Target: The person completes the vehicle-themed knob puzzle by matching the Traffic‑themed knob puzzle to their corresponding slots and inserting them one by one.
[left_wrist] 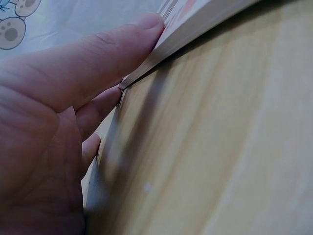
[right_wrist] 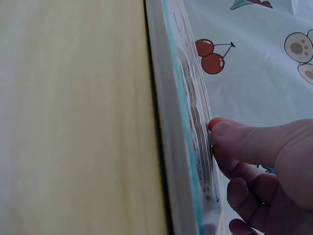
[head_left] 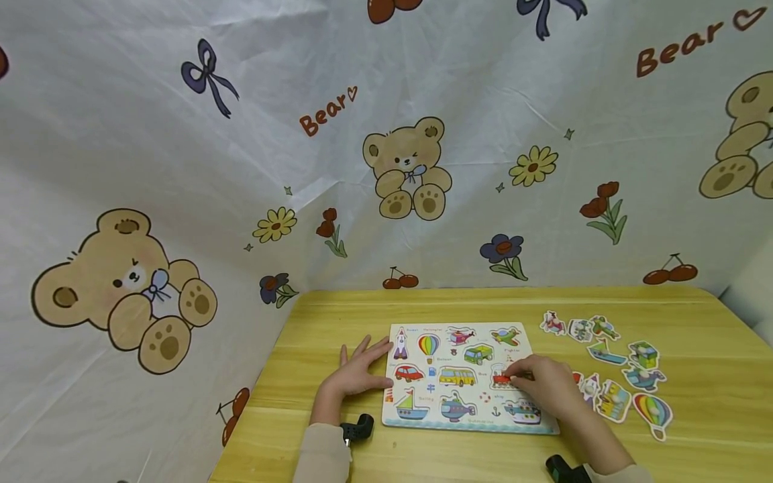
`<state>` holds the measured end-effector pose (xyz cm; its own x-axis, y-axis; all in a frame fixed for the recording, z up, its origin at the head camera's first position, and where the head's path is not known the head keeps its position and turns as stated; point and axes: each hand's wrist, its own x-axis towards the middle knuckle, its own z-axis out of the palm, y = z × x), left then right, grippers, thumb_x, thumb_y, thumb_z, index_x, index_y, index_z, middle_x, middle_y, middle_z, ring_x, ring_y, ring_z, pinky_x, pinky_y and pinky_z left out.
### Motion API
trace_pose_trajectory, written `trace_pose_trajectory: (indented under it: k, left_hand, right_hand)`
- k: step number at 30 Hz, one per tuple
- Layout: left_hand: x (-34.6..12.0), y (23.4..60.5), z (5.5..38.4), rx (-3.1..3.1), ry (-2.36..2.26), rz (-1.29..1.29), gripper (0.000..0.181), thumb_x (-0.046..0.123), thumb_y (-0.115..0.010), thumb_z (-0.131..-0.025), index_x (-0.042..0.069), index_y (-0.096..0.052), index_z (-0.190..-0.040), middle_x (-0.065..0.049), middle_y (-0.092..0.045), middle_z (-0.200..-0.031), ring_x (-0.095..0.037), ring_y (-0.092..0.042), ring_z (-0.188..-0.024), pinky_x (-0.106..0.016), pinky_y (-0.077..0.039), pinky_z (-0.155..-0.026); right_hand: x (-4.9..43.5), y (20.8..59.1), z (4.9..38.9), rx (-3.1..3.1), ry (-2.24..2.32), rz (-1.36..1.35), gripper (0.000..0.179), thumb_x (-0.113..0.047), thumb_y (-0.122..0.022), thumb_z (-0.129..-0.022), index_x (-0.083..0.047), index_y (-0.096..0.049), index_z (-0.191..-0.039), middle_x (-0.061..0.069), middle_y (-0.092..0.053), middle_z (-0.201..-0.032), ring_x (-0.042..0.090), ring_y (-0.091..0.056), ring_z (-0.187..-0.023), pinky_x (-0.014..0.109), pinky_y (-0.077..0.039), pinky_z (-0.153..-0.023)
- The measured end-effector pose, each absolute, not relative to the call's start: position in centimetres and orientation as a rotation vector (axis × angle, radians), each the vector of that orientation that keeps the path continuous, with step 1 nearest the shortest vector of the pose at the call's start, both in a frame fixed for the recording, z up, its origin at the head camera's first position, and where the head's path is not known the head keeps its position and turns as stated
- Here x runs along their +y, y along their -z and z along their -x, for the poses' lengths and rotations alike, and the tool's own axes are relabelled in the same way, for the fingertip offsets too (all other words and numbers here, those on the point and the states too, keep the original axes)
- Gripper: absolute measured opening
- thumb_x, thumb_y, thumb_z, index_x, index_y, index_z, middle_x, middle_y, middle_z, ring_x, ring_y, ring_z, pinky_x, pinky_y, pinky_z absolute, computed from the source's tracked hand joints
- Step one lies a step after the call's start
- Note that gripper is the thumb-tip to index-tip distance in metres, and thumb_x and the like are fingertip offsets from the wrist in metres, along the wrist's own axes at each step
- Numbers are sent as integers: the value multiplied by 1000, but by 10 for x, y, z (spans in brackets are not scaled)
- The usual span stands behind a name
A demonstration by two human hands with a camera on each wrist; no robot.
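Observation:
A white vehicle puzzle board lies on the wooden table. My left hand is at its left edge with fingers spread; the thumb rests against the edge in the left wrist view. Over the board's right part, my right hand pinches the red train puzzle piece between thumb and fingertips. In the right wrist view a small red knob shows at the thumb tip. The train lies at its labelled place, partly covered by the fingers.
Several loose puzzle pieces lie right of the board, among them a hot air balloon, a boat and a yellow bus. Behind the table hangs a bear-printed cloth.

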<state>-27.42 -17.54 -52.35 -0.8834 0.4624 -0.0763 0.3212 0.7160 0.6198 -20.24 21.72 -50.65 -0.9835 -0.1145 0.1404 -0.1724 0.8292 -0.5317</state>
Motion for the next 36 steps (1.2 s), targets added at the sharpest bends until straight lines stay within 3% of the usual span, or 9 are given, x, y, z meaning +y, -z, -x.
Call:
trace_pose_trajectory:
  k: [3, 14, 18, 20, 24, 28, 36]
  left_hand:
    - [-175, 523, 275, 2695, -907, -617, 81, 43, -77, -84, 27, -41, -154, 7, -29, -165, -34, -4, -158, -71, 18, -115]
    - [-175, 523, 274, 2693, -929, -616, 82, 41, -78, -83, 23, -42, -154, 4, -30, -165, -36, -4, -157, -72, 18, -115]
    - [-174, 523, 274, 2695, -925, -617, 82, 41, -78, -84, 22, -41, -154, 4, -30, -165, -36, -4, -157, -73, 17, -115]
    - [-174, 523, 274, 2695, -922, -617, 82, 41, -78, -84, 23, -41, -154, 4, -29, -165, -36, -4, -157, -73, 17, -115]
    - [-174, 522, 273, 2691, -920, -615, 82, 41, -78, -83, 24, -42, -154, 5, -30, -165, -36, -5, -157, -72, 18, -115]
    - [-175, 522, 274, 2694, -908, -609, 82, 41, -79, -83, 25, -42, -154, 6, -30, -165, -35, -5, -158, -72, 18, -115]
    - [-175, 522, 275, 2691, -901, -596, 82, 41, -79, -83, 26, -41, -154, 8, -29, -165, -34, -3, -158, -70, 19, -116]
  right_hand:
    - [217, 505, 202, -2911, -844, -232, 9, -17, -77, -85, -24, -79, -91, 3, -76, -100, 33, -69, -100, 61, -39, -86]
    - [218, 511, 204, -2898, -851, -216, 10, -17, -78, -84, -25, -79, -89, 3, -76, -98, 31, -70, -99, 63, -41, -89]
    - [219, 509, 203, -2895, -863, -244, 12, -15, -78, -84, -26, -78, -90, -3, -74, -94, 20, -69, -91, 55, -47, -86]
    - [222, 506, 202, -2902, -898, -246, 13, -15, -77, -85, -25, -77, -93, -6, -71, -91, 13, -64, -83, 42, -49, -78]
    - [231, 497, 200, -2906, -1030, -202, 15, -15, -73, -89, -20, -76, -103, -5, -68, -91, 9, -49, -69, 24, -41, -58]
    - [247, 490, 200, -2893, -1133, -148, 21, -14, -68, -93, -13, -74, -112, 3, -67, -92, 11, -45, -62, 24, -39, -47]
    - [286, 480, 196, -2839, -1127, -135, 26, -15, -64, -97, -6, -70, -120, 7, -69, -94, 10, -45, -65, 26, -40, -48]
